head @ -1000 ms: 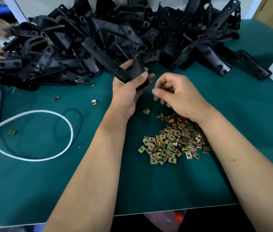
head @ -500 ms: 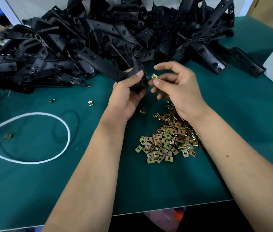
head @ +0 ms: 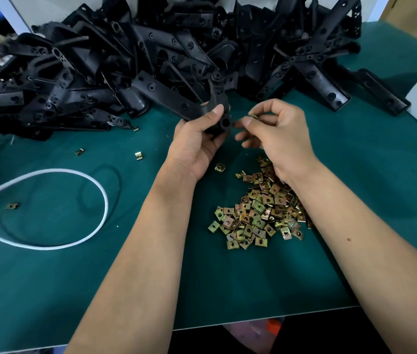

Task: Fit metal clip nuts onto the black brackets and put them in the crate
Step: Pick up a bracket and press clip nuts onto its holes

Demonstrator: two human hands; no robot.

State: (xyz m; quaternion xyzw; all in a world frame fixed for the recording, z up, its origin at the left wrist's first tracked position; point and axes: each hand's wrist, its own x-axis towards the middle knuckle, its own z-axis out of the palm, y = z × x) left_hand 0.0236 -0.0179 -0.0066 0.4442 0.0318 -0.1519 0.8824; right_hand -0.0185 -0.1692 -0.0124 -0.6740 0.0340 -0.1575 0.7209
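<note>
- Above the green mat (head: 49, 290), left hand (head: 197, 141) grips a black bracket (head: 176, 100), long axis running up-left.
- Right hand (head: 279, 139) pinches a clip nut (head: 253, 116), just right of the bracket's near end.

Both forearms are bare to the frame edge, with no sleeves, gloves, rings or watch on the hands (head: 197, 144).

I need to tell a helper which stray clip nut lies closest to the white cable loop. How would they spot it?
Start at the white cable looping over the left of the green mat. Just outside the loop's left side, near the mat's left edge, lies one brass-coloured clip nut. Unlike the other strays, it sits alone, well away from the black bracket pile.
</note>
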